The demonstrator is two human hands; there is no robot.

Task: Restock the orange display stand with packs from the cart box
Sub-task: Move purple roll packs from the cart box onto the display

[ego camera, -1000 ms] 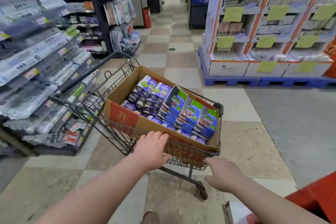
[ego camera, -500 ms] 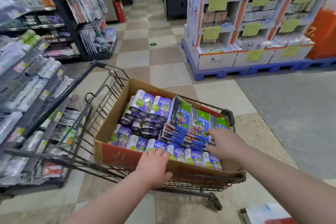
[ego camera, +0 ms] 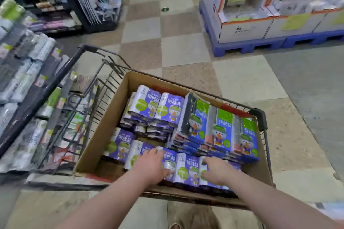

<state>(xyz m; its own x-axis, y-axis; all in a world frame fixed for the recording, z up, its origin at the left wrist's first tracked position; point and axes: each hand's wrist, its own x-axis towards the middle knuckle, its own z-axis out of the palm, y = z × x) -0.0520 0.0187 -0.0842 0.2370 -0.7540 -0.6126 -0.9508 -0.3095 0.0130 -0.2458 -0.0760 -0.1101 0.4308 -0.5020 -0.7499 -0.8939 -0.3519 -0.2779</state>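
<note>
A cardboard box (ego camera: pixel 104 130) fills the wire cart (ego camera: pixel 258 115) in front of me. It holds purple roll packs (ego camera: pixel 149 104) on the left and along the near row, and upright blue-green flat packs (ego camera: pixel 219 132) on the right. My left hand (ego camera: pixel 150 165) curls over a purple pack (ego camera: pixel 170 160) in the near row. My right hand (ego camera: pixel 216 171) grips the neighbouring purple pack (ego camera: pixel 202 180) from the right. One more purple pack (ego camera: pixel 186 169) stands between the two hands. All the packs still sit in the box. The orange display stand is out of view.
Shelves of rolled bags (ego camera: pixel 24 72) run close along the cart's left side. A white and orange carton display (ego camera: pixel 242 29) stands on blue pallets (ego camera: pixel 242 48) at the back right. A dark rack of hanging goods (ego camera: pixel 96 2) is at the back left. Checkered floor lies between.
My view has dropped closer over the box. My left hand left the box's near edge and my right hand left the blue-green packs; both now sit on the near row of purple packs.
</note>
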